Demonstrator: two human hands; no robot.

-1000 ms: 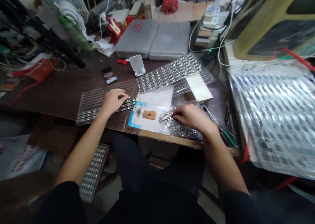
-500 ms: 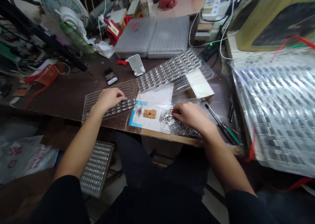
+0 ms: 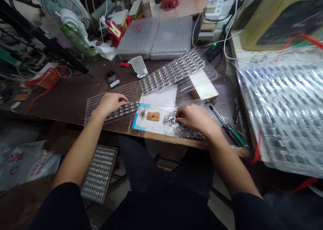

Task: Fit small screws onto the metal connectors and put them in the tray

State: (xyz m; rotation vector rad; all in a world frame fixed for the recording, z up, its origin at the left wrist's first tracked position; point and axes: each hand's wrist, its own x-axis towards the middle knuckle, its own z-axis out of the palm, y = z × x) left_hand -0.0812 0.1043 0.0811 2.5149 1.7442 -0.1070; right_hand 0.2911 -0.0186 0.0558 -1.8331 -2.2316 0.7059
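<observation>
My left hand (image 3: 112,102) is closed at the fingertips over a clear ribbed tray (image 3: 97,100), whose near rows hold small shiny metal parts (image 3: 123,109). Whatever its fingers pinch is too small to make out. My right hand (image 3: 193,117) is closed too, its fingertips down at a pile of tiny metal pieces (image 3: 172,118) on clear plastic; what they hold is hidden. Between both hands a small orange-brown block (image 3: 153,116) with a dark bit at its middle lies on a white sheet (image 3: 157,129) edged with blue tape.
Behind stands a filled tray of metal parts (image 3: 174,70), with a pale box (image 3: 203,85) at its right end. A green-handled screwdriver (image 3: 228,125) lies right of my right hand. Plastic-wrapped trays (image 3: 290,115) fill the right side. Another filled tray (image 3: 99,172) sits below the table edge.
Both hands stay at nearly the same places, the left fingertips shifting very slightly over the tray rows. The whole view has moved a little.
</observation>
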